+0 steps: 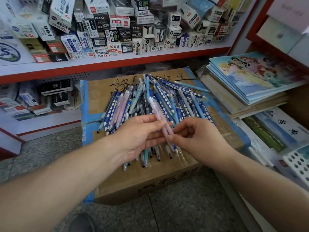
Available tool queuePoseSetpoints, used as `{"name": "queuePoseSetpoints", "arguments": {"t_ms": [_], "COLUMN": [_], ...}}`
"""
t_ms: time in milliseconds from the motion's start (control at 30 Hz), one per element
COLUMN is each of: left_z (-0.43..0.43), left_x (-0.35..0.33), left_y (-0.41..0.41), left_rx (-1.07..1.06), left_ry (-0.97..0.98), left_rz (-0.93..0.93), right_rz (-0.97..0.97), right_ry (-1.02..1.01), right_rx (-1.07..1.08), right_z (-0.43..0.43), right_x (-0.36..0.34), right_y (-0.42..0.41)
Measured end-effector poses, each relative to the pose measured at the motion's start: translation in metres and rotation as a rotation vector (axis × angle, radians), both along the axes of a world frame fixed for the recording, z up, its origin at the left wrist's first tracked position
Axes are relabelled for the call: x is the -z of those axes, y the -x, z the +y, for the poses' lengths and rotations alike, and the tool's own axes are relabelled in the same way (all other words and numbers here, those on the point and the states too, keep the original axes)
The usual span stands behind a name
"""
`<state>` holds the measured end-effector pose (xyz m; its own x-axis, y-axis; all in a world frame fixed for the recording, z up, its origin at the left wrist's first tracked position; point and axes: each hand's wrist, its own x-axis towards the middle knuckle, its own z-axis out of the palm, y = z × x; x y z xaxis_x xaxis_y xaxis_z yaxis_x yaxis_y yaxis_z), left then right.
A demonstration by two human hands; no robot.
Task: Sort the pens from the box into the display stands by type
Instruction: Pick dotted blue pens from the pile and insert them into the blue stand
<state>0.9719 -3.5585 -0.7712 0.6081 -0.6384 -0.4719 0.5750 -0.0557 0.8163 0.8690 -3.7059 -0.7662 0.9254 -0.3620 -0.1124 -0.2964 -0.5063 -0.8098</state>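
A heap of pens (160,104) lies on top of a closed cardboard box (222,131) sealed with blue tape: dark blue ones with white spots, light blue, teal and a few pink. My left hand (140,136) holds pale pink pens (159,118) that point up and away over the heap. My right hand (199,139) meets them from the right and pinches their lower part with thumb and fingers. Both hands hover just above the near end of the heap.
A red-and-white shelf (117,62) behind the box is stacked with pen refill boxes. Notebooks and books (250,84) are piled at the right. A white perforated holder (299,163) sits at the far right edge. Grey floor lies in front.
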Motion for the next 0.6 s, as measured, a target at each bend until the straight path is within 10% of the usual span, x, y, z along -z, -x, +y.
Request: {"name": "queuePoseSetpoints", "arguments": {"t_ms": [200,400,600], "left_z": [0.008,0.017,0.018], "left_x": [0.005,0.005,0.007], "left_y": [-0.005,-0.013,-0.015], "left_rx": [-0.05,-0.012,-0.034], "left_ry": [-0.068,-0.093,-0.092], "left_rz": [-0.038,0.002,-0.001], "right_rz": [0.133,0.146,0.363], "right_ry": [-0.128,0.521,0.544], "right_rx": [-0.149,0.172,0.179], "right_z": [-0.007,-0.066,-0.072], "right_x": [-0.01,0.006,0.019], "right_y": [-0.014,-0.064,-0.082]}}
